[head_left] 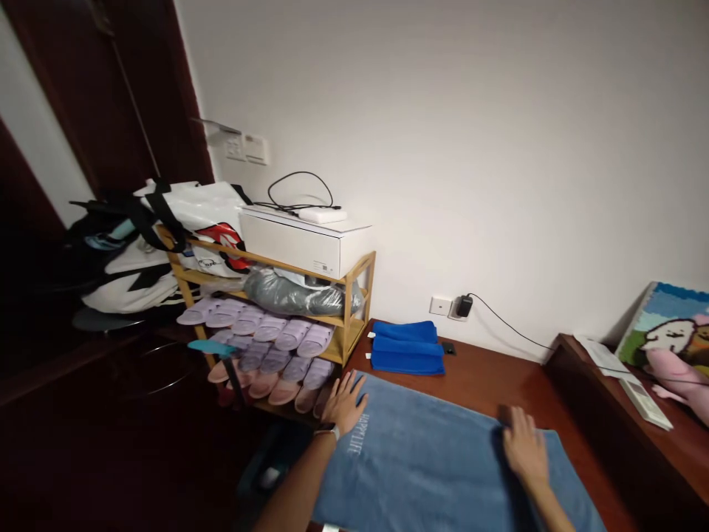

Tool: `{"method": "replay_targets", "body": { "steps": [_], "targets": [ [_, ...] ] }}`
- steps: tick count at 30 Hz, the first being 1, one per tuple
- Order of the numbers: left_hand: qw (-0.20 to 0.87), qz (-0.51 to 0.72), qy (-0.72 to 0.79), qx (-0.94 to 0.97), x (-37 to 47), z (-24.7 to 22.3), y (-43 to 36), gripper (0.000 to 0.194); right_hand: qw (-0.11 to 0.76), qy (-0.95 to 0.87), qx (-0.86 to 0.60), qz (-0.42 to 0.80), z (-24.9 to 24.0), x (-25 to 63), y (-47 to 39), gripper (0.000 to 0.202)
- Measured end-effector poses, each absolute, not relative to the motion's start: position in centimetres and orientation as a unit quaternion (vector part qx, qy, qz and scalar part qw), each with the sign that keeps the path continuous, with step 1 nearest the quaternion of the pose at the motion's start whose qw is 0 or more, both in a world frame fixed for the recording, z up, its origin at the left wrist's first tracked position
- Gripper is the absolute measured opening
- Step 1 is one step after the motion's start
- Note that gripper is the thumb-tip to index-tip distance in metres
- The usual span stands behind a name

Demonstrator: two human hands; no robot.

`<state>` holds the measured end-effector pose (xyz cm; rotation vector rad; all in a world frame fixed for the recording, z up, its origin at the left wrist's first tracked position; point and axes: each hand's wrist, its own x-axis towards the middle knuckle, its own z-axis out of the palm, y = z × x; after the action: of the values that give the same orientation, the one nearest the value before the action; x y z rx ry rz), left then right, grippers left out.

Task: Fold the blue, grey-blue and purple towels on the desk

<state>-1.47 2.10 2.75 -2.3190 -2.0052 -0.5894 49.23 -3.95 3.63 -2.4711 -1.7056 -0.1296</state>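
Observation:
A blue-grey towel (432,451) with the words "HAPPY LIFE" near its left edge lies spread over the reddish-brown wooden tabletop (481,377). My left hand (344,403), with a band on its wrist, rests on the towel's far left corner, fingers spread. On the right part of the towel, my right hand (525,445) is slightly blurred, its fingers stretched out towards the far edge. Neither hand grips anything. Just beyond the towel, folded bright blue cloths (407,347) lie near the wall.
Left of the table stands a wooden rack (348,325) with purple and pink slippers (271,332), a white box (299,240) and bags. A black charger (464,305) is plugged into the wall. To the right, a raised ledge (598,399) holds a remote control (645,404) and a pink plush toy (679,380).

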Motion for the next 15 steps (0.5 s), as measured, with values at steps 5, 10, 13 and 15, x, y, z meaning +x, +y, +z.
{"method": "replay_targets", "body": {
  "steps": [5,10,13,15],
  "targets": [
    [-0.008,-0.191,-0.645,-0.740,-1.7,2.0,2.3,0.056,0.098,-0.743,-0.658,0.068,4.8,28.2,-1.8,0.070],
    [0.000,-0.178,-0.645,-0.744,-2.3,1.2,3.2,0.058,0.080,-0.753,-0.643,0.109,3.5,26.0,-0.9,0.071],
    [0.008,-0.168,-0.647,-0.744,-2.5,1.3,3.5,0.058,0.058,-0.707,-0.700,0.080,3.0,35.7,-1.3,0.071],
    [0.014,-0.159,-0.651,-0.742,-2.5,1.3,3.7,0.058,0.032,-0.651,-0.756,0.060,2.5,44.3,-2.2,0.073]
  ]
}}
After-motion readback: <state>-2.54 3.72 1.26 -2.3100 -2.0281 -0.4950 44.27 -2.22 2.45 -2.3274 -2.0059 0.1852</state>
